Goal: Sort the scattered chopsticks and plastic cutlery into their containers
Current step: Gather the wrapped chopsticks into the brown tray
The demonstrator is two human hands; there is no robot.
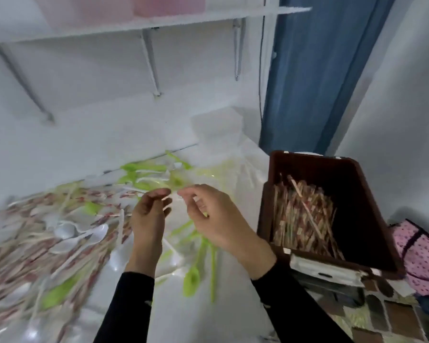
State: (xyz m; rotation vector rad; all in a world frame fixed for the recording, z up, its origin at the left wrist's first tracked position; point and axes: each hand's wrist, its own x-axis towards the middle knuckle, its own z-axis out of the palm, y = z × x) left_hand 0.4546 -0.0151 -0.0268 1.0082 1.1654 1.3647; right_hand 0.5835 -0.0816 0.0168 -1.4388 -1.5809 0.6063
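Left hand [149, 214]: curled grip pinching a thin pale stick [165, 198]. Right hand [213, 219]: grip narrow just beside the stick; hold too blurred to tell. Scattered paper-wrapped chopsticks [35, 243], white plastic spoons [64, 230] and green plastic spoons [191, 280]: on white surface [228, 313]. Brown rectangular plastic box [369, 206], right: sorted chopsticks [305, 219] inside.

The left hand [147, 215] and right hand [214, 219] hover side by side, their fingertips nearly meeting. Both have fingers curled in toward the thumb, but blur hides whether either pinches anything. Black sleeves [134, 300] cover both forearms up to the wrists.
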